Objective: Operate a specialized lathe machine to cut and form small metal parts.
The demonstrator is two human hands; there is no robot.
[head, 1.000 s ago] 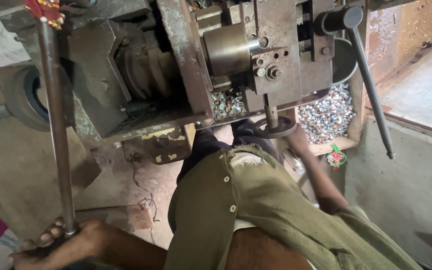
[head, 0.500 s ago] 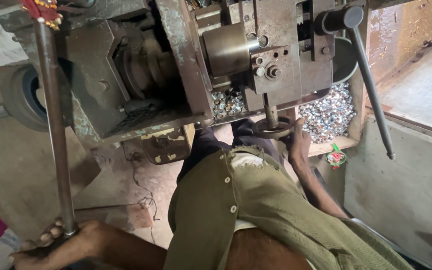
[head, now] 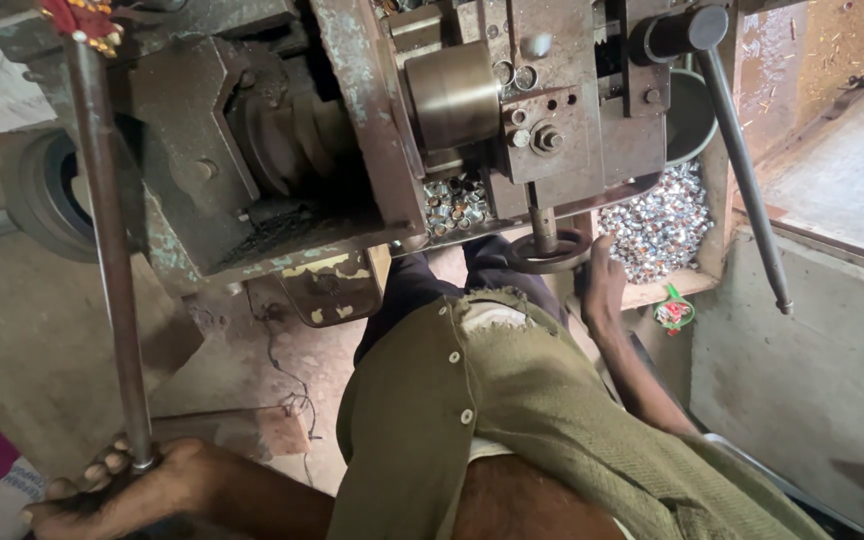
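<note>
Your left hand [head: 117, 490] is clenched around the bottom end of the long steel lever bar [head: 107, 260], which rises to the top of the rusty press machine [head: 282, 150]. Your right hand [head: 602, 285] reaches up beside the small handwheel [head: 549, 250] under the ram, fingers loosely curled and touching its rim; whether it pinches a part, you cannot tell. This looks like the feeding step: shiny small metal pieces [head: 662, 225] lie heaped just right. Clear your fingers before pulling the bar.
</note>
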